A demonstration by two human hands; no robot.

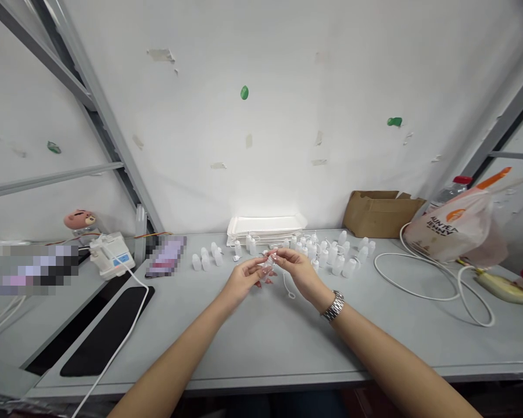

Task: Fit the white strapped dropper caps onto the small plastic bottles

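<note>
Both hands meet over the middle of the grey table [265, 331]. My left hand [246, 277] is closed around a small translucent bottle [268, 268]. At the bottle's top, the fingers of my right hand [297, 268] are pinched together, with a metal watch [333, 306] on that wrist. What the right fingertips hold is too small to make out. A thin white cord with a loop [291, 295] hangs just below the right hand. Several small white bottles [337, 266] stand behind and right of the hands, and several more [206, 262] stand to the left.
White stacked trays [268, 224] lie against the wall. At the right are a cardboard box [381, 215], a plastic bag [451, 229] and a coiled white cable [418, 297]. A black pad [107, 334], a power strip [112, 255] and a phone [166, 256] are at the left.
</note>
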